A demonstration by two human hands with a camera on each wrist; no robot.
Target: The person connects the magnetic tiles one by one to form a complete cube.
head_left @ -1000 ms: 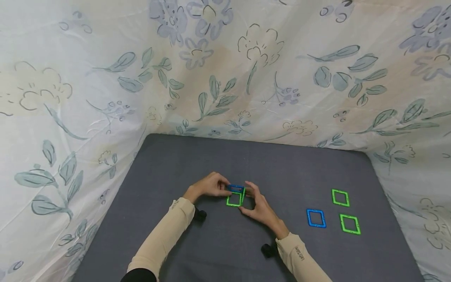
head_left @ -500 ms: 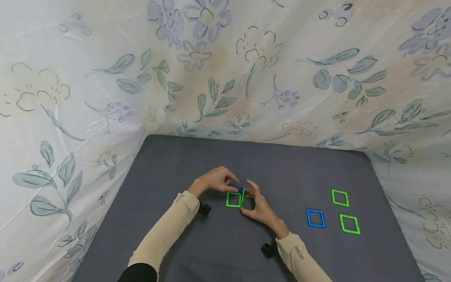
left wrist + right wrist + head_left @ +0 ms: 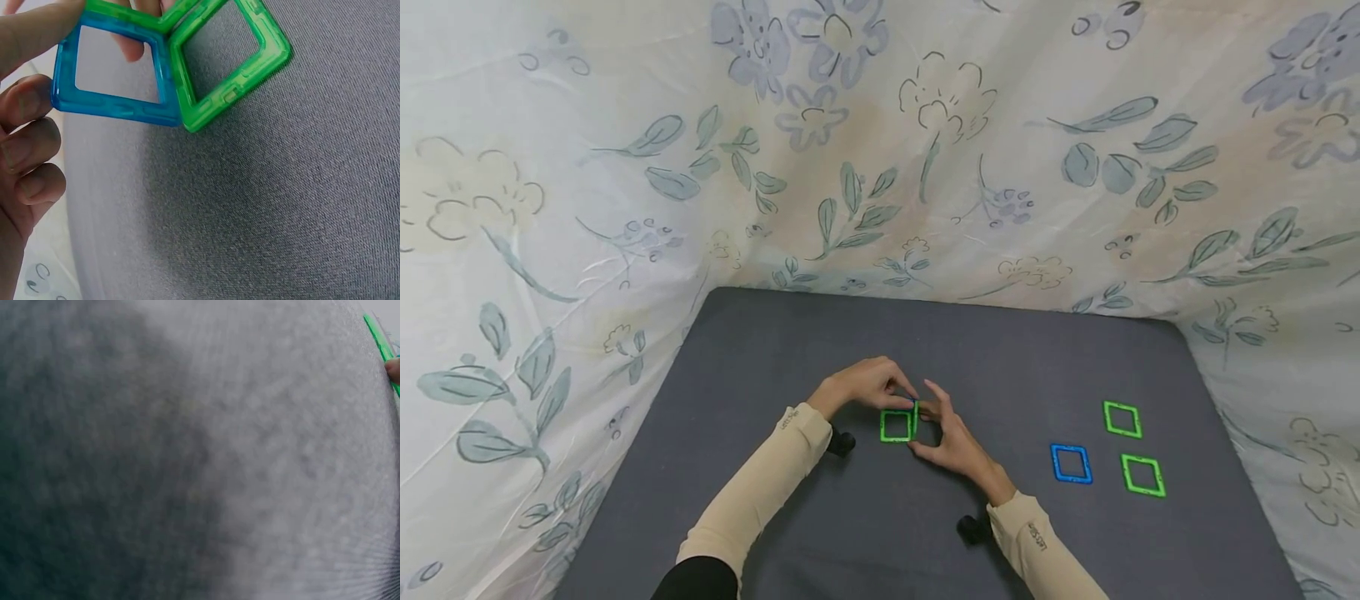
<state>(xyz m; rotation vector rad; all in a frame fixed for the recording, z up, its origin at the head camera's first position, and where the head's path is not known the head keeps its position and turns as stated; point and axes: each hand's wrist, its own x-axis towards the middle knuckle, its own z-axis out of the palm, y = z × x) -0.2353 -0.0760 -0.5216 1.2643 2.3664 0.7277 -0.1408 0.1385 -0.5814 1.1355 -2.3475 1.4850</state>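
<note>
Blue square frame (image 3: pixel 119 107): at the corner of the small build, its edges against both green pieces; from the head it is almost wholly hidden behind my fingers.
Left grip (image 3: pixel 874 383): pinching the blue piece, thumb over one corner, a curled finger at the next.
Right grip (image 3: pixel 953 442): holding the upright green frame (image 3: pixel 916 421), thumb at the near end, other fingers behind (my own wrist view catches little more than a sliver of green and a fingertip).
Flat green frame (image 3: pixel 895 439): lying on the table (image 3: pixel 850 533), beside the upright one.
Handling: looks like clear moulded plastic, so I judge it light and stiff, smooth enough to slip, not especially fragile; the joints between pieces are probably the weak part.
Best hold: the outer bars or free corners, clear of the edges that meet the green.
Loose pieces: well off to the right, a blue spare (image 3: pixel 1073 480), an upper green spare (image 3: pixel 1123 433) and a lower green spare (image 3: pixel 1146 492), all flat and apart.
Containers: no box or tray shows; each square is hollow, gray cloth visible through the spares.
</note>
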